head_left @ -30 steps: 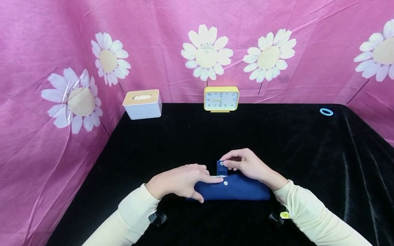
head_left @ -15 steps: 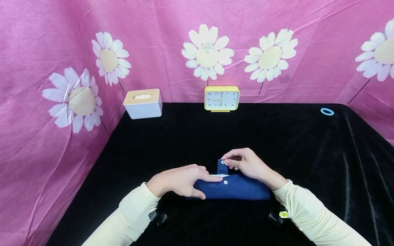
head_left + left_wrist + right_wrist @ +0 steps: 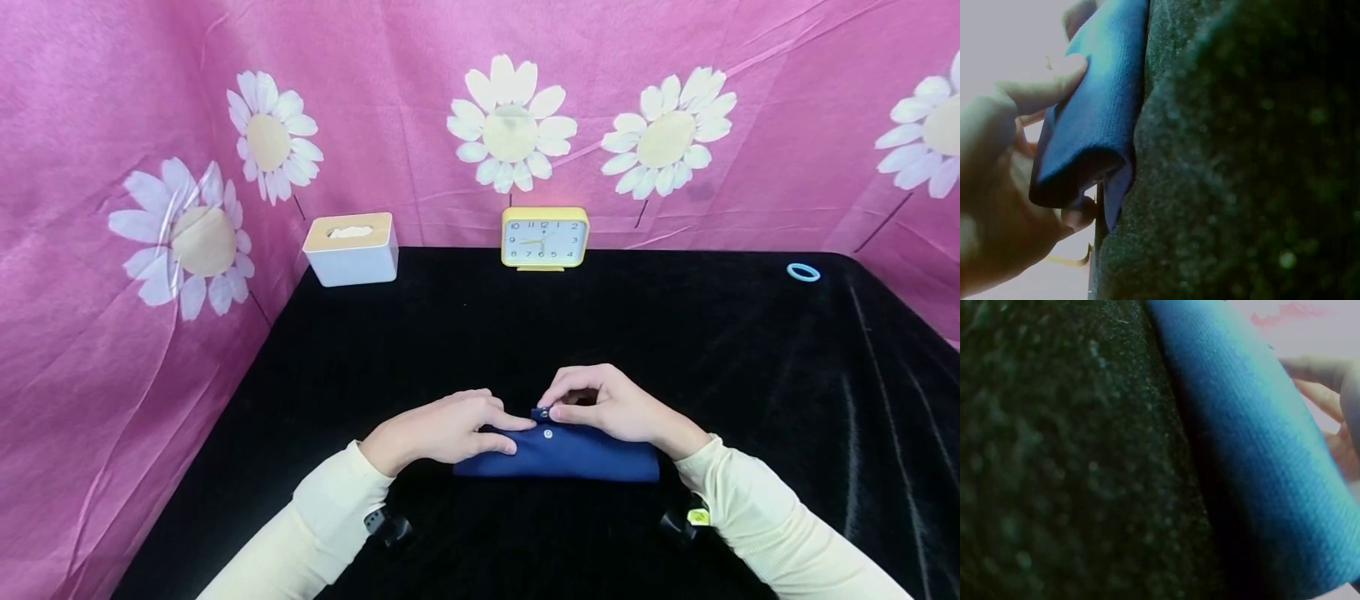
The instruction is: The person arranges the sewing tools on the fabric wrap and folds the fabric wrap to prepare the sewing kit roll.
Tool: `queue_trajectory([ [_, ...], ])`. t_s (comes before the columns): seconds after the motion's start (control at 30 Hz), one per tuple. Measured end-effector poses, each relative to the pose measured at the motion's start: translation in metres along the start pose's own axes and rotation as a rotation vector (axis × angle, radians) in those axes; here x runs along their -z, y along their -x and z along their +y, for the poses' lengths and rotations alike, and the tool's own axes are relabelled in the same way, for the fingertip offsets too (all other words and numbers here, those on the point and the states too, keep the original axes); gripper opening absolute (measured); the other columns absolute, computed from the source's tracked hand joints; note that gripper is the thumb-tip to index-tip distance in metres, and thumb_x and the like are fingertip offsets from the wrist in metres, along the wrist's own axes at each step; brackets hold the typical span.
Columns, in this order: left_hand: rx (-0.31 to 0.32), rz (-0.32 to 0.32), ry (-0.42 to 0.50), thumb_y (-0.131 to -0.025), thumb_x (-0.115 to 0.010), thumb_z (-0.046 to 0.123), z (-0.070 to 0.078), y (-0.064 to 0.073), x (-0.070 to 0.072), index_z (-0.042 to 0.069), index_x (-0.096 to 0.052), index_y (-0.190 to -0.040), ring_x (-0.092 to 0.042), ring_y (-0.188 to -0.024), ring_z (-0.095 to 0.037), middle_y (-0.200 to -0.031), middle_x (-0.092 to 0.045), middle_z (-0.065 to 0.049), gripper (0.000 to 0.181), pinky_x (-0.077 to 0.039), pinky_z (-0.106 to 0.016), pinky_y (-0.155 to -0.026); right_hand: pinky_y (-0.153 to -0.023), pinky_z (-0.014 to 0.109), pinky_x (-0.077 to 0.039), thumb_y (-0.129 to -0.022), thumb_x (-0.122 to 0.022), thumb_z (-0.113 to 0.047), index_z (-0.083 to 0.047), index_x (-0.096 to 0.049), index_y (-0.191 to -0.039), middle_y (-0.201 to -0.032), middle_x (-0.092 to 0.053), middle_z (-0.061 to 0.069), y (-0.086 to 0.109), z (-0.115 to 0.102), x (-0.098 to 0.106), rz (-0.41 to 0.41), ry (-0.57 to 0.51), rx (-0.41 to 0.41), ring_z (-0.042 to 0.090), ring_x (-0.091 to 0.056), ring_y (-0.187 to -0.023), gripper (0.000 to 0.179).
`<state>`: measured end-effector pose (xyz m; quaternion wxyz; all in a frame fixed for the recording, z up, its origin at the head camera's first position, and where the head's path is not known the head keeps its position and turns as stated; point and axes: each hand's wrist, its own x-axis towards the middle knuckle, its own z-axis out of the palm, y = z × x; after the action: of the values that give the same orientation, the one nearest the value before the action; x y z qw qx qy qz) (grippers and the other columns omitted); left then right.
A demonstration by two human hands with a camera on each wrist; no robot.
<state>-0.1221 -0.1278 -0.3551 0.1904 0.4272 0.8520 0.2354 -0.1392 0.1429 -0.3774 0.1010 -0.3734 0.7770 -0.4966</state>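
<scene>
A folded blue fabric pouch (image 3: pixel 585 455) lies long side toward me on the black cloth, a metal snap stud (image 3: pixel 548 433) on its upper front. My left hand (image 3: pixel 453 427) holds its left part, thumb on the front and index finger along the top edge. In the left wrist view, the thumb (image 3: pixel 1054 87) presses the blue fabric and the other fingers are behind it. My right hand (image 3: pixel 613 407) pinches the short snap strap (image 3: pixel 537 413) between thumb and index finger, just above the stud. The right wrist view shows the pouch's rounded side (image 3: pixel 1254 437).
On the black-covered table (image 3: pixel 420 333), a tissue box (image 3: pixel 352 258) stands at the back left and a yellow clock (image 3: pixel 545 239) at the back middle. A light blue ring (image 3: pixel 803 272) lies at the back right. Behind hangs a pink flowered curtain (image 3: pixel 405 100).
My right hand has folded the strap from upright down toward the pouch's top edge. My left thumb has moved up the front, and the white strip along the top edge is now hidden.
</scene>
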Motion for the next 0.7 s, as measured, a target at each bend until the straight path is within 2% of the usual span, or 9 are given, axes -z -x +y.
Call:
queue_trajectory([
  [0.13, 0.010, 0.016, 0.057, -0.099, -0.065, 0.030, -0.0034, -0.0014, 0.0003, 0.022, -0.064, -0.137, -0.053, -0.091, -0.006, -0.111, -0.072, 0.002, 0.039, -0.045, -0.023, -0.082, -0.071, 0.029, -0.057, -0.091, -0.073, -0.007, -0.016, -0.077, -0.104, -0.096, -0.073, 0.003, 0.0003, 0.0015, 0.0005, -0.028, -0.029, 0.055, 0.015, -0.068, -0.086, 0.016],
  [0.27, -0.027, 0.044, 0.115, -0.097, -0.068, 0.028, -0.0069, -0.0036, 0.0005, 0.016, -0.067, -0.134, -0.062, -0.096, -0.003, -0.120, -0.074, -0.001, 0.039, -0.050, -0.021, -0.087, -0.072, 0.029, -0.057, -0.089, -0.076, -0.007, -0.014, -0.077, -0.104, -0.091, -0.071, 0.009, 0.0008, 0.0030, 0.0002, -0.052, -0.044, 0.081, 0.012, -0.065, -0.083, 0.017],
  [0.43, -0.046, 0.067, 0.149, -0.096, -0.070, 0.026, -0.0096, -0.0042, 0.0008, 0.015, -0.067, -0.133, -0.065, -0.097, 0.001, -0.120, -0.074, 0.001, 0.039, -0.051, -0.019, -0.089, -0.074, 0.030, -0.057, -0.083, -0.081, -0.006, -0.014, -0.077, -0.103, -0.092, -0.070, 0.004, 0.0010, 0.0043, -0.0008, -0.069, -0.053, 0.090, 0.012, -0.065, -0.083, 0.022],
  [0.57, -0.037, 0.072, 0.147, -0.095, -0.070, 0.026, -0.0096, -0.0040, 0.0010, 0.016, -0.067, -0.134, -0.065, -0.103, -0.001, -0.124, -0.072, 0.002, 0.040, -0.051, -0.021, -0.093, -0.077, 0.029, -0.056, -0.084, -0.081, -0.009, -0.019, -0.076, -0.101, -0.098, -0.070, -0.001, 0.0004, 0.0041, -0.0019, -0.076, -0.012, 0.072, 0.013, -0.065, -0.089, 0.020],
  [0.7, -0.014, 0.072, 0.147, -0.095, -0.071, 0.026, -0.0095, -0.0042, 0.0011, 0.014, -0.066, -0.134, -0.065, -0.107, -0.003, -0.125, -0.072, 0.001, 0.041, -0.051, -0.023, -0.096, -0.081, 0.029, -0.056, -0.085, -0.081, -0.013, -0.021, -0.074, -0.099, -0.103, -0.072, -0.003, -0.0005, 0.0015, -0.0029, -0.086, 0.014, 0.013, 0.013, -0.067, -0.093, 0.017],
])
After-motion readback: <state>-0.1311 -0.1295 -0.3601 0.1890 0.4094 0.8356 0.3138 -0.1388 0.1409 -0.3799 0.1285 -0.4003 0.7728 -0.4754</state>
